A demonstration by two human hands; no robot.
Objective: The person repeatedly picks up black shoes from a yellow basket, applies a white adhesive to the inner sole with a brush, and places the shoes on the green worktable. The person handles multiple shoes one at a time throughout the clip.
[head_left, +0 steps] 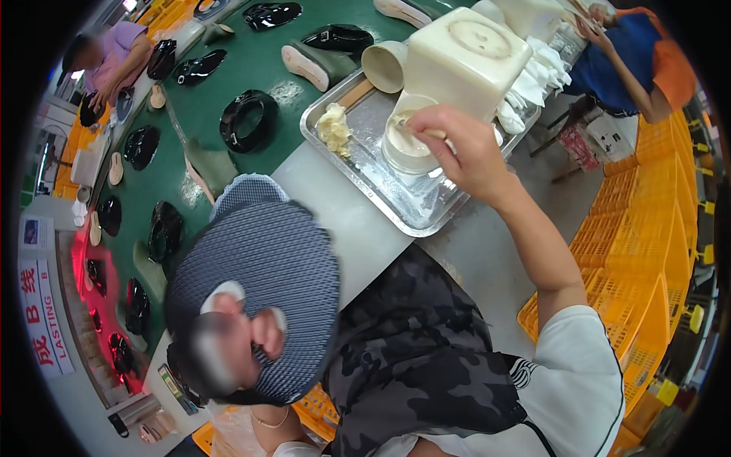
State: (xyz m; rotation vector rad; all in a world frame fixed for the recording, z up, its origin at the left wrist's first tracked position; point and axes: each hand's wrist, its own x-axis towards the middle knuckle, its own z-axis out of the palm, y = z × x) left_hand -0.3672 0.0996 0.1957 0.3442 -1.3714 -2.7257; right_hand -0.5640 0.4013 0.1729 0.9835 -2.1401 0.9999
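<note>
Far left, a green conveyor (251, 68) is carrying black shoe parts (247, 120) past a seated person in purple. Coming in closer, the left hand (240, 335) is gripping a grey mesh shoe upper (263, 266), fingers curled tight onto it low in the picture, though blur is hiding the exact hold. Moving right across the grey desk (343, 221), a metal tray (396, 194) is holding a pale lump of paste (333, 128) and a white pot (407, 145). The right hand (464, 152) is hovering over that pot, fingers pinched shut on a thin brush (415, 128), its tip dipping in the pot. Behind stands a cream square tub (468, 57). Risk here, as I judge it: an overloaded brush could be dripping paste across the desk or onto the mesh, and a careless nudge could be tipping the pot. Far right, yellow crates (647, 251) are stacking up.
</note>
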